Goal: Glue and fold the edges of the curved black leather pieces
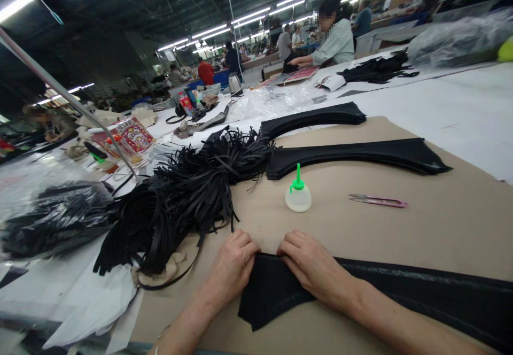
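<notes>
The left hand (237, 257) and right hand (306, 261), fingers half-curled, touch the far edge of a long, flared, black fabric-like panel (274, 283) on a flat brown sheet (344, 226). Hidden fingertips leave pinching or pressing unclear; the panel's right end is cut off.

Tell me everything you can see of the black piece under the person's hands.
The black piece is long and flat, apparently cloth, with an angular left end and whitish streaks near its edges. It lies on a brown sheet, running out of view at right. The left hand and right hand touch its far edge near the left end.
</notes>
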Available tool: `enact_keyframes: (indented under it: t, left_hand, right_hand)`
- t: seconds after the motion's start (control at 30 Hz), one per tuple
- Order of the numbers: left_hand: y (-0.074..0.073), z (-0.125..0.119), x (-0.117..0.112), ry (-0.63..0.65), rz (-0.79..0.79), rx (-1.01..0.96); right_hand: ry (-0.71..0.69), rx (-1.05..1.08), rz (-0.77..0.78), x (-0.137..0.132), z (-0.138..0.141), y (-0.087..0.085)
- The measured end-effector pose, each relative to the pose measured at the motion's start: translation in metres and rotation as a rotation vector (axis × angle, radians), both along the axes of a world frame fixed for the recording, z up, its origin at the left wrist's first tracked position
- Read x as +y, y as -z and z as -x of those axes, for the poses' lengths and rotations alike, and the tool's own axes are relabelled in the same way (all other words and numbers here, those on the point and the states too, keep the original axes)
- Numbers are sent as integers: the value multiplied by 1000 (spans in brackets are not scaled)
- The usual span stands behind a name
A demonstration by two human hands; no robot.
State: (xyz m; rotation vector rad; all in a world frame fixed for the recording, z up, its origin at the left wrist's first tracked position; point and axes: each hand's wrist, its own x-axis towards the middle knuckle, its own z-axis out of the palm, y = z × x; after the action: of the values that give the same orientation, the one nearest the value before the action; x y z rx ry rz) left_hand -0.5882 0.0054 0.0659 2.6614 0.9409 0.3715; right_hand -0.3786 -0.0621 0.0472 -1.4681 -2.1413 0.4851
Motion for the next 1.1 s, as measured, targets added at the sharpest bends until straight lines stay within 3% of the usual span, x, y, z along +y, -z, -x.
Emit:
enact_keyframes:
  t: [0.47,0.67,0.8,0.97,1.1]
  left_hand:
    - [6,3,-10,147,-273,25]
    - [10,17,-11,219,-412,52]
    - [12,26,-12,161,-402,43]
    - [16,19,-18,-95,-458,-58]
    - [19,1,-30,-37,-385,-119]
  right_hand:
    - [-118,-262,-252,-11,-2,9]
    - [-127,-308,-297,-13,-1,10]
    - [-137,-339,-292,-14,1,7]
    - [-144,-372,-308,-13,1,7]
    - [-134,-384,-339,-13,2,8]
